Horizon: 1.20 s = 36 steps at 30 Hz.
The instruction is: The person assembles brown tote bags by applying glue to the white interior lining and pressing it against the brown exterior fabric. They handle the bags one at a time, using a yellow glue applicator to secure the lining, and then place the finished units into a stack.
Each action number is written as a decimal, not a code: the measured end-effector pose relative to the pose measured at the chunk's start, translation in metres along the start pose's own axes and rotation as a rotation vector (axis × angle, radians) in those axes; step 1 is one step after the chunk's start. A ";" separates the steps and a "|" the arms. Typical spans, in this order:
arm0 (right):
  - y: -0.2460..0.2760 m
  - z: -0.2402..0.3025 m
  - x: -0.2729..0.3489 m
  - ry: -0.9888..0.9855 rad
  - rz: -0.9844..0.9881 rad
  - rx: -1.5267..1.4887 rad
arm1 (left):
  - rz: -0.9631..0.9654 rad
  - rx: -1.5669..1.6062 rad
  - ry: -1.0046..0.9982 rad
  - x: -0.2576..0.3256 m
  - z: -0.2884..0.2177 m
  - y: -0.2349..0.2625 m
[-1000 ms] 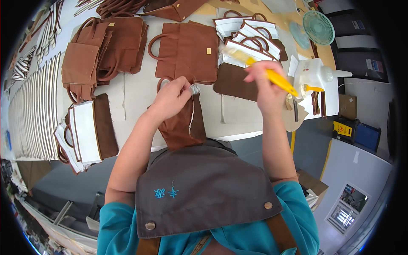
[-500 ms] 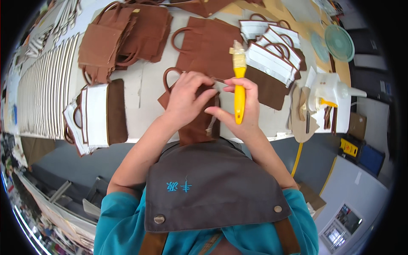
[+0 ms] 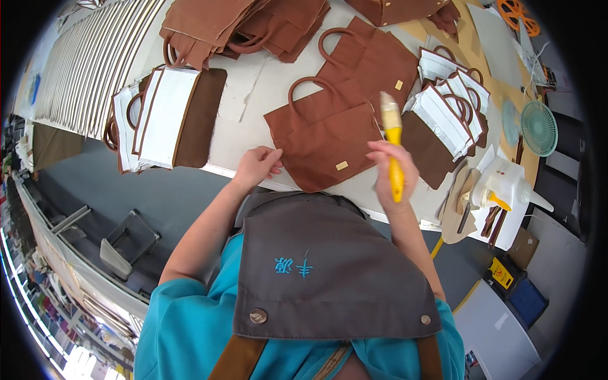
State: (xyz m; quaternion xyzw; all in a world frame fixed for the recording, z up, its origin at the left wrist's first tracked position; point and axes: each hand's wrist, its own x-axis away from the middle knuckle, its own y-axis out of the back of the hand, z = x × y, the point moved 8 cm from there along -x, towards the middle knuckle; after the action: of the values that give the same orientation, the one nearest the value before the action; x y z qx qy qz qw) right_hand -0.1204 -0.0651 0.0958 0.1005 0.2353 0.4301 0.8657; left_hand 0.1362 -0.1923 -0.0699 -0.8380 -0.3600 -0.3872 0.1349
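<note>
A brown bag panel (image 3: 320,142) with a looped handle and a small gold-coloured plate lies before me at the table's front edge. At its left edge is my left hand (image 3: 254,167), its fingers bent and closed at the border of the panel. My right hand (image 3: 398,177) is closed on a brush (image 3: 395,136) with a yellow handle and pale bristles pointing away from me. Its fingertips are near the panel's right edge. Behind, partly overlapped, lies a second brown bag panel (image 3: 386,60) with a similar handle and gold plate.
Brown panels (image 3: 202,28) are stacked at the back. White-and-brown handled pieces (image 3: 168,117) lie left, more white pieces (image 3: 440,114) right. A white plastic bottle (image 3: 503,180), another yellow brush (image 3: 499,201) and a green round fan (image 3: 539,128) stand farther right. Pale strips (image 3: 95,69) line the left.
My view has shifted. The near brown panel now lies spread with its gold plate showing. My hands have moved apart to its two sides; the brush stays in my right hand.
</note>
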 end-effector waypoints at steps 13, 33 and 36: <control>-0.075 0.086 -0.026 0.150 0.302 0.053 | 0.150 0.466 -0.403 0.074 -0.146 -0.033; -0.012 -0.028 -0.017 -0.313 -0.092 -0.077 | -0.151 -0.439 -1.028 0.046 -0.152 -0.096; -0.021 -0.052 -0.023 -0.326 -0.113 0.066 | -0.069 -0.390 -0.868 0.033 -0.131 -0.103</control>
State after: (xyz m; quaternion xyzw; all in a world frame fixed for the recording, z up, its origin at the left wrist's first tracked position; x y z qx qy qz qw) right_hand -0.1430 -0.0978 0.0498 0.1842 0.1112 0.3509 0.9113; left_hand 0.0051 -0.1698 0.0361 -0.9196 -0.3312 -0.0659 -0.2008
